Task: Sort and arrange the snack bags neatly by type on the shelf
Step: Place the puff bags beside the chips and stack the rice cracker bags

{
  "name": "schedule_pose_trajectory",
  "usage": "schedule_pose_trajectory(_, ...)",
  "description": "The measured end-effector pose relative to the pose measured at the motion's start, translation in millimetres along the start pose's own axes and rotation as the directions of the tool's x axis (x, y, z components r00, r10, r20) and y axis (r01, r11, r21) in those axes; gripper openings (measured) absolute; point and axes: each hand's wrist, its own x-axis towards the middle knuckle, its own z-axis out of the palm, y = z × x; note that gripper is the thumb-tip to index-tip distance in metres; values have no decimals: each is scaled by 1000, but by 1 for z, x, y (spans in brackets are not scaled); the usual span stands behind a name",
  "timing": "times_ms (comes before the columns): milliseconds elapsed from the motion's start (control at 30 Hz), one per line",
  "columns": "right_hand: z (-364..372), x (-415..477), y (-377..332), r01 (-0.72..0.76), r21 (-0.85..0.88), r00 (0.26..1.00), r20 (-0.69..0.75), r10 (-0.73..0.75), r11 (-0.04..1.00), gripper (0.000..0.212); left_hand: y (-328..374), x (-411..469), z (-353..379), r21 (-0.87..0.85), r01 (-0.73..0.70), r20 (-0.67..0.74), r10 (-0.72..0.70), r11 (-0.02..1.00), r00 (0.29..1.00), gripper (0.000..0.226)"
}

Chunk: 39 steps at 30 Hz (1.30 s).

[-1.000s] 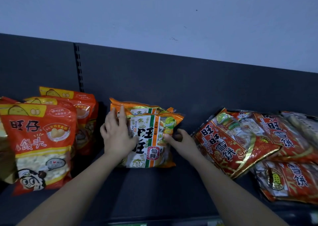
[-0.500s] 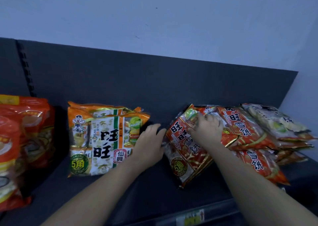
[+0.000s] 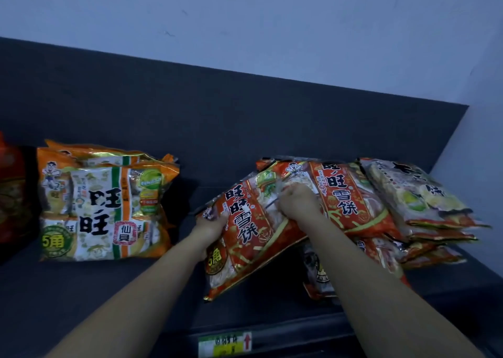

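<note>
A red snow-cracker bag (image 3: pixel 250 232) lies tilted at the left end of a loose heap of similar red bags (image 3: pixel 353 202) on the dark shelf (image 3: pixel 109 297). My left hand (image 3: pixel 211 225) grips this bag's left edge, thumb on its front. My right hand (image 3: pixel 298 203) clutches its upper right part with curled fingers. To the left, a stack of orange-and-white senbei bags (image 3: pixel 106 208) leans against the back panel, apart from both hands. A pale bag (image 3: pixel 408 191) tops the heap's right side.
Part of a red bag (image 3: pixel 11 191) shows at the far left edge. A dark back panel (image 3: pixel 245 118) rises behind the bags, and a pale wall closes the shelf on the right. A green-and-yellow price label (image 3: pixel 226 344) sits on the front rail.
Both hands left the orange senbei stack and moved right to the red bags. My left hand now grips the front red bag's left edge, and the bag has lifted and tilted.
</note>
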Motion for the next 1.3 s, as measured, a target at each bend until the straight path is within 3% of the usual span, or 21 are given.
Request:
schedule_pose_trajectory(67,4,-1,4,60,97,998,-37,-56,994,19,-2,-6,-4,-153,69,28,-66,986,997,61)
schedule_pose_trajectory(133,9,-3,3,119,212,992,-59,-109,970,17,-1,-10,-11,-245,52,32,-46,968,998,48)
schedule_pose_trajectory(233,17,-4,-1,179,424,983,-111,-146,888,23,15,-9,-26,-339,-75,-94,46,938,995,45)
schedule_pose_trajectory(333,25,-2,-6,162,513,984,-153,-95,843,24,33,-5,-37,-277,-238,-191,189,931,963,39)
schedule_pose_trajectory(567,51,6,-13,31,419,997,48,-56,908,22,32,11,-50,-205,-425,-307,354,882,883,53)
schedule_pose_trajectory(767,82,19,-10,-125,422,971,236,24,898,37,20,23,-54,28,-449,-283,438,893,853,81)
schedule_pose_trajectory(867,90,22,-11,-121,451,983,179,44,884,52,22,26,-55,74,-454,-279,455,888,846,85)
schedule_pose_trajectory(967,93,22,-7,-58,458,997,65,32,887,32,23,30,-56,70,-453,-276,454,889,847,82)
schedule_pose_trajectory(1167,98,25,-4,-92,447,986,168,17,890,39,17,41,-55,167,-380,-211,410,910,887,79)
schedule_pose_trajectory(1300,94,27,-8,-117,427,978,204,30,896,20,20,43,-49,206,-369,-253,413,906,875,81)
